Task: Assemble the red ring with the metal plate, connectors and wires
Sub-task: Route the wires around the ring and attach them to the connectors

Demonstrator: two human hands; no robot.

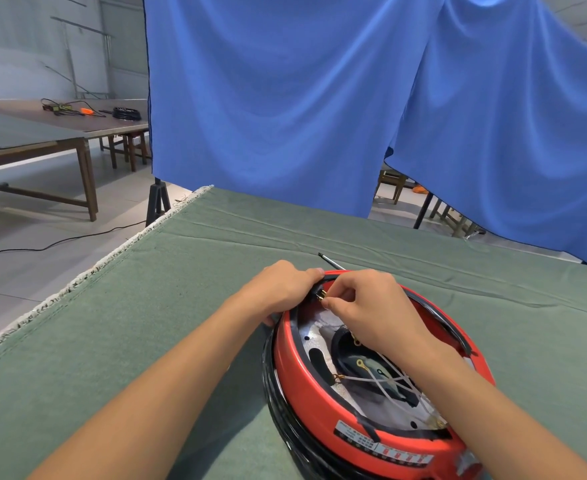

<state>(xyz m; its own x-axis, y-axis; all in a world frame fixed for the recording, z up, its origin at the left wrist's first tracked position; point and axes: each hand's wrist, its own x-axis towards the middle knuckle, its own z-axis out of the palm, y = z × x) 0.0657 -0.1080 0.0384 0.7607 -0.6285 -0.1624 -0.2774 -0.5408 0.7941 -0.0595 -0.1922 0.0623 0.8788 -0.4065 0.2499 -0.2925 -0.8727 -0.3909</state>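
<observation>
The red ring [306, 393] lies flat on the green cloth, on top of a black coil [278, 414]. Inside it sits the silvery metal plate [319, 332] with a dark round opening, and white wires [385, 375] with small brass ends cross over it. My left hand [281, 285] grips the ring's far-left rim, fingers curled over the edge. Just right of it, my right hand [368, 306] pinches a small brass connector [321, 296] at the rim's inner side. Black gasket strip [454, 332] runs along the ring's inner edge.
A screwdriver [330, 261] lies on the cloth [181, 306] just beyond the ring. A blue curtain [319, 98] hangs behind the table. The table's left edge [88, 271] runs diagonally. Wooden tables [60, 133] with tools stand at far left.
</observation>
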